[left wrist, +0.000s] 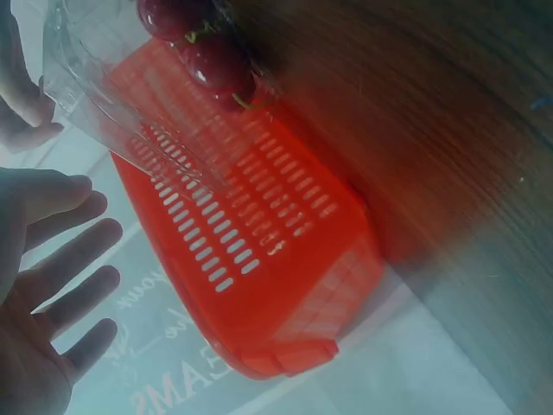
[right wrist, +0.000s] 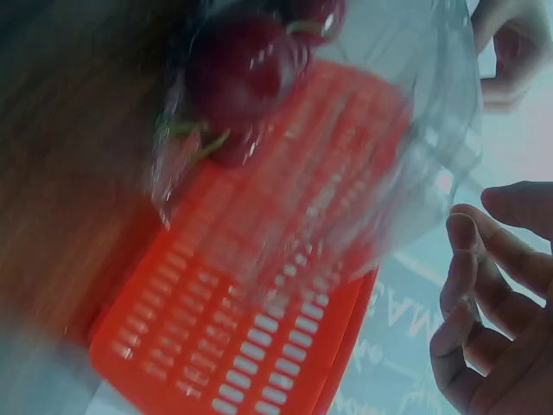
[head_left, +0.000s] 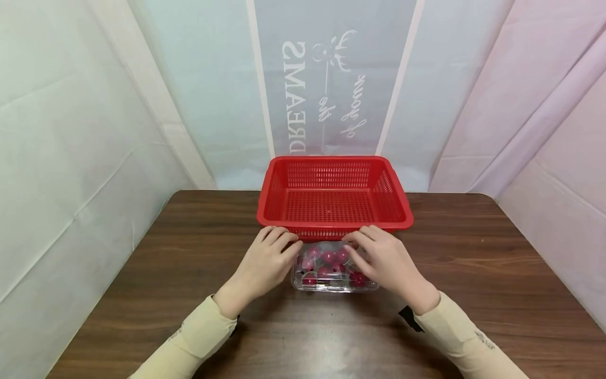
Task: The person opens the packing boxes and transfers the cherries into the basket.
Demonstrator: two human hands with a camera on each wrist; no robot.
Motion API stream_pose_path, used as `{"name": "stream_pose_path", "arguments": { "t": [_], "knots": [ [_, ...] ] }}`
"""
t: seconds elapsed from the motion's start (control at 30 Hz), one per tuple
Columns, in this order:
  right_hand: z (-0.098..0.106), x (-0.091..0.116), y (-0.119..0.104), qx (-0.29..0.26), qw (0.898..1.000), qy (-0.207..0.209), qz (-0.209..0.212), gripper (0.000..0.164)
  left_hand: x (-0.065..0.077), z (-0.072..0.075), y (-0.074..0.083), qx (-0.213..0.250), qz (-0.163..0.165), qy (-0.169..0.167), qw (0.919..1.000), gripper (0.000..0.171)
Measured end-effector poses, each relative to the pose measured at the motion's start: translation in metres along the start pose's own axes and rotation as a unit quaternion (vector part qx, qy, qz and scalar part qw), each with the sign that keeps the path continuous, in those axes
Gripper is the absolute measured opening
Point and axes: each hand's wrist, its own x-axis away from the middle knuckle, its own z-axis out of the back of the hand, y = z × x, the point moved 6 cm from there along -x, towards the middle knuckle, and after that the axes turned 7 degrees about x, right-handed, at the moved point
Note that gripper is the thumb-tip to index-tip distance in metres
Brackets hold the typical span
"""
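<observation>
A clear plastic box (head_left: pixel 335 288) of dark red cherries (head_left: pixel 329 257) sits on the table, just in front of the red basket (head_left: pixel 405 223). At the box's left end is my left hand (head_left: pixel 267 258), its fingers spread and loosely bent, holding nothing. My right hand (head_left: pixel 385 258) hovers over the right end with relaxed fingers and covers that corner in the head view. In the right wrist view, its fingertips (right wrist: pixel 462 226) are right by the box's clear wall (right wrist: pixel 432 164). Green stems show on the cherries (left wrist: pixel 216 65) in the left wrist view.
The perforated basket stands at the back of the dark wooden table (head_left: pixel 189 252), with only its own slotted floor showing inside. Behind it hangs a pale printed cloth (head_left: pixel 331 79). White cloth walls (head_left: pixel 71 158) flank both sides.
</observation>
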Motion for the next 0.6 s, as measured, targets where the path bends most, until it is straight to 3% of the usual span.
{"name": "stream_pose_path", "arguments": {
  "t": [0.3, 0.47, 0.6],
  "knots": [
    [-0.010, 0.003, -0.028, -0.060, 0.998, -0.020, 0.002, 0.008, 0.005, 0.009, 0.013, -0.014, -0.039, 0.008, 0.9991, 0.006],
    [-0.016, 0.005, -0.041, -0.106, 0.993, -0.028, -0.035, 0.007, 0.010, 0.014, 0.018, -0.009, -0.064, 0.011, 0.9979, 0.010],
    [-0.022, 0.007, -0.051, -0.161, 0.983, -0.052, -0.075, 0.007, 0.013, 0.017, 0.022, -0.001, -0.087, 0.012, 0.9962, 0.016]
  ]
}}
